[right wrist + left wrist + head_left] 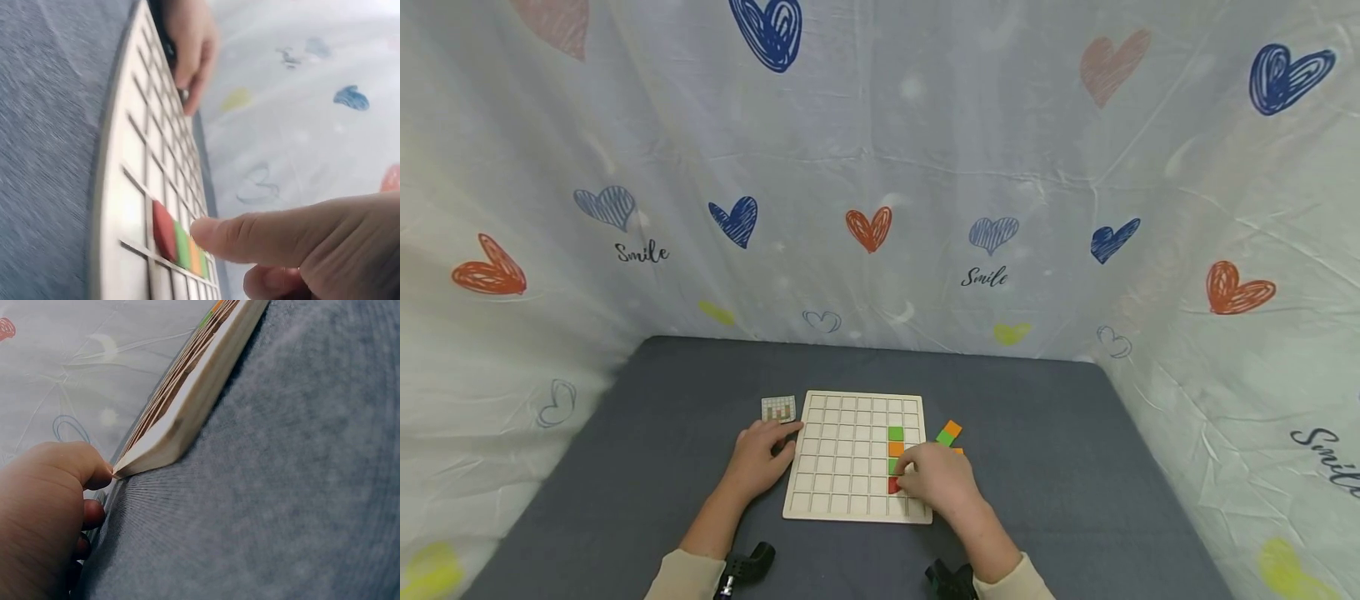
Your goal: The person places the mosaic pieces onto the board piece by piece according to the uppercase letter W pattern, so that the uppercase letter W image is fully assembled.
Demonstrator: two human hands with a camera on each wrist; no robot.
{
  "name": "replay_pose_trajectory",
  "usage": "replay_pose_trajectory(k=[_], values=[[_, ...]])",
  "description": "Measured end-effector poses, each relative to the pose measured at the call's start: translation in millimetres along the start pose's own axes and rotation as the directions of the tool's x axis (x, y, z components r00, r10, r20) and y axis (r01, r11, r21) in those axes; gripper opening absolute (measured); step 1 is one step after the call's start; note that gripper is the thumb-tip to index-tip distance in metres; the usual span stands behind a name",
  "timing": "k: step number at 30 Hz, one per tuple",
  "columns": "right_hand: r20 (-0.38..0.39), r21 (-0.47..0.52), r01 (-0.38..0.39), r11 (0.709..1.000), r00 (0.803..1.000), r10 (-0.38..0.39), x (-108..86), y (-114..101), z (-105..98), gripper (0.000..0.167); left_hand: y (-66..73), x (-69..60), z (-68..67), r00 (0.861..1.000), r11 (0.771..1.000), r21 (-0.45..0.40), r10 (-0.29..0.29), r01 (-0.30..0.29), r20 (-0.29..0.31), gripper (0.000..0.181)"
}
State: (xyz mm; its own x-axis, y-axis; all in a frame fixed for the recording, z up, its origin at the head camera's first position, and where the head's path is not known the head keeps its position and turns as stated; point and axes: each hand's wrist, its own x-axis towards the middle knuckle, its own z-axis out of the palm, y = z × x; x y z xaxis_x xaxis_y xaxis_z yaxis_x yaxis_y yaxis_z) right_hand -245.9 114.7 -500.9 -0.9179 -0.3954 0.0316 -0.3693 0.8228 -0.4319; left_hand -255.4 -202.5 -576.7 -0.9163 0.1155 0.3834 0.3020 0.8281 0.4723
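Note:
A pale wooden grid board (pixel 837 481) lies on the grey cloth. One column in its right half carries a green tile (pixel 896 433), an orange tile (pixel 896 449), another green tile (pixel 892 467) and a red tile (pixel 892 485). My right hand (pixel 942 479) reaches over that column, its fingertips by the lower green and red tiles. In the right wrist view the thumb (pixel 250 237) lies straight beside the tiles, and the red tile (pixel 164 231) shows uncovered. My left hand (pixel 760 457) rests at the board's left edge, a fingertip touching a corner in the left wrist view.
Right of the board lie a loose orange tile (pixel 952 427), a loose green tile (pixel 945 437) and another orange piece (pixel 958 451) partly behind my right hand. A small patterned card (pixel 778 408) lies beyond my left hand. A heart-printed curtain (pixel 917 183) surrounds the table's back and sides.

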Motion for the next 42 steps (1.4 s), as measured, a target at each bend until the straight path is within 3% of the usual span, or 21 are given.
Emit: replay_pose_trajectory(k=[5, 11, 19, 23, 27, 33, 42], values=[[-0.067, 0.015, 0.006, 1.000, 0.998, -0.005, 1.4, 14.5, -10.9, 0.005, 0.4, 0.0, -0.1, 1.000, 1.000, -0.004, 0.001, -0.001, 0.003, 0.033], [-0.107, 0.087, -0.073, 0.994, 0.991, 0.083, 4.9, 34.4, -24.6, 0.010, 0.6, 0.1, -0.3, 1.000, 1.000, -0.001, -0.003, 0.003, 0.001, 0.033], [-0.105, 0.164, -0.152, 0.975, 0.980, 0.170, 8.5, 64.1, -29.8, 0.010, 0.1, 0.2, 0.1, 1.000, 1.000, -0.005, -0.006, 0.005, -0.009, 0.033], [-0.049, 0.199, -0.137, 0.970, 0.988, 0.149, 9.4, 79.8, -28.3, 0.011, -1.2, 0.5, 1.3, 1.000, 1.000, -0.010, -0.002, 0.002, -0.013, 0.033], [0.067, 0.274, -0.100, 0.957, 0.994, 0.085, 7.8, 95.0, -28.4, 0.011, -1.5, 0.6, 1.7, 1.000, 1.000, -0.015, 0.002, -0.002, -0.016, 0.033], [0.230, 0.406, -0.092, 0.909, 0.973, -0.004, 3.5, 109.6, -30.1, 0.025, -1.3, 0.4, 1.6, 1.000, 1.000, -0.015, 0.000, 0.000, -0.017, 0.033], [0.261, 0.419, -0.116, 0.901, 0.965, 0.003, 4.3, 111.5, -25.9, 0.029, -0.8, 0.0, 0.9, 1.000, 1.000, -0.020, -0.011, 0.011, -0.009, 0.033]])
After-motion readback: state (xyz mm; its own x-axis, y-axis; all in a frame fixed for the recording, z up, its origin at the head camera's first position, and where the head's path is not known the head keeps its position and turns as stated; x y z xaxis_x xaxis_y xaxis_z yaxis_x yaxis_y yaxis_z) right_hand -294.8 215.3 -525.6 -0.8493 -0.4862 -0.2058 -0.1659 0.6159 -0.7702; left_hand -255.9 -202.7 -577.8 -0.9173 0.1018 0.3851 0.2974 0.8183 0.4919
